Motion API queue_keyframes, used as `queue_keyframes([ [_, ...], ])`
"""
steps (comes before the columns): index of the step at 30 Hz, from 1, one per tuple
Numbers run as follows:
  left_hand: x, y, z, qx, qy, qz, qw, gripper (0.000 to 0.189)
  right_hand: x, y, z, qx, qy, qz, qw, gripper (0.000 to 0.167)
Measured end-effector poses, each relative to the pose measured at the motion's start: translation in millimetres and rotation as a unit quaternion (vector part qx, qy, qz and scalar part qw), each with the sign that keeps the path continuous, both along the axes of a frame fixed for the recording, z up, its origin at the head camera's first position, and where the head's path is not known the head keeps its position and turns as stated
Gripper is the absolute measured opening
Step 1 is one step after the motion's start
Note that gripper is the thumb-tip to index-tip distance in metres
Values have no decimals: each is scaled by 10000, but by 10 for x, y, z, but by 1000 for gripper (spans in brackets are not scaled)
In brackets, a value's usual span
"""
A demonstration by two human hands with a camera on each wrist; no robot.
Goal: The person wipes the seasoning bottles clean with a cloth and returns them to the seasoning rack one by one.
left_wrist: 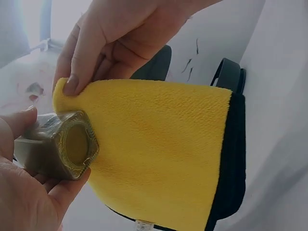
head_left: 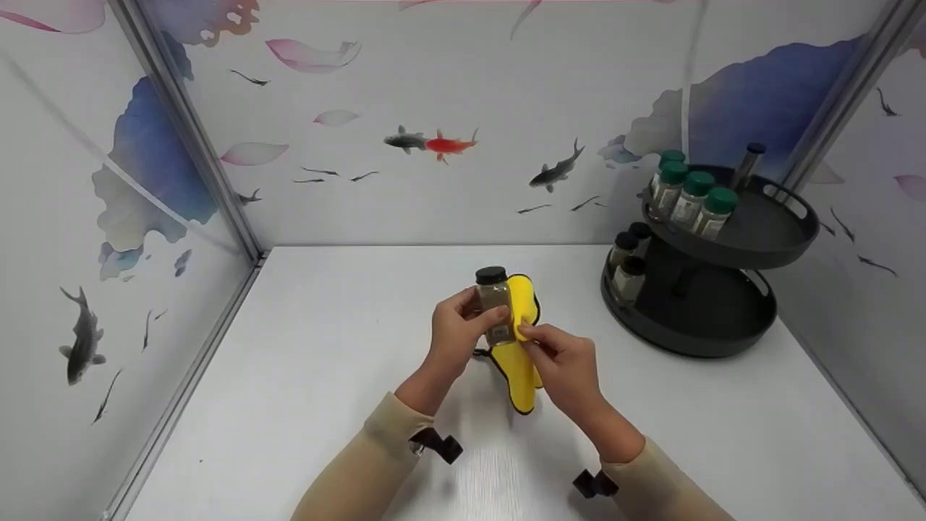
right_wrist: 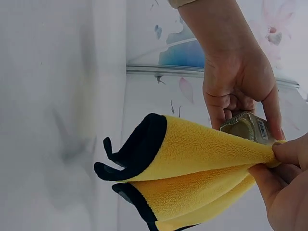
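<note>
My left hand (head_left: 457, 329) grips a square glass spice jar (head_left: 498, 298) with a black lid, thumb across its front and the lid uppermost. In the left wrist view the jar's base (left_wrist: 77, 144) faces the camera, and powder shows through the glass. A yellow cloth (head_left: 519, 376) with dark edging hangs beside the jar, pinched between the thumb and fingers of my right hand (head_left: 568, 365). The cloth (left_wrist: 159, 144) lies against the jar's side in the left wrist view. From the right wrist, its folds (right_wrist: 207, 159) droop away from the pinch, a dark loop at one corner.
A black two-tier round rack (head_left: 687, 333) stands at the right of the white table (head_left: 325, 405). Several green-lidded jars (head_left: 694, 194) and a black-capped jar (head_left: 749, 165) sit on its upper tier. Black-lidded jars (head_left: 629, 278) stand on the lower one. Printed walls (head_left: 463, 87) enclose the table.
</note>
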State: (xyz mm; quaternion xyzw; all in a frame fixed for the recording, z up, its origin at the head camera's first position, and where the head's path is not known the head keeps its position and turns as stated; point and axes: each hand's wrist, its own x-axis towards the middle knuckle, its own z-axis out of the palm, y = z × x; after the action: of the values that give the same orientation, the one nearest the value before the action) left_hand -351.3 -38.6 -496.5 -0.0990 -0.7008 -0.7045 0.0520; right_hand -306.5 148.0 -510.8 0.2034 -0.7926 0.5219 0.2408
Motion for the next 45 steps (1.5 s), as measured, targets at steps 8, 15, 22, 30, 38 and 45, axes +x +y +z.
queue_keyframes([
  [8,9,-45,52,118,161,91,9998,46,-30,-26,-84,-279,-414,-28,9987,21],
  [15,32,-7,9,131,166,-105,9997,43,-107,-11,-102,-784,-918,-31,9927,19],
  [22,66,69,-75,-131,71,-613,9980,45,-163,62,-22,-847,-1003,-282,9909,15],
  [30,82,144,-133,-898,334,-921,9911,45,-150,151,122,-1343,-809,-373,9869,15],
  [38,62,166,-181,-683,262,-645,9952,46,-96,112,64,-871,-185,-453,9950,18],
  [45,9,153,-193,-626,352,-255,9971,40,-67,52,-50,-481,188,-460,9976,18],
])
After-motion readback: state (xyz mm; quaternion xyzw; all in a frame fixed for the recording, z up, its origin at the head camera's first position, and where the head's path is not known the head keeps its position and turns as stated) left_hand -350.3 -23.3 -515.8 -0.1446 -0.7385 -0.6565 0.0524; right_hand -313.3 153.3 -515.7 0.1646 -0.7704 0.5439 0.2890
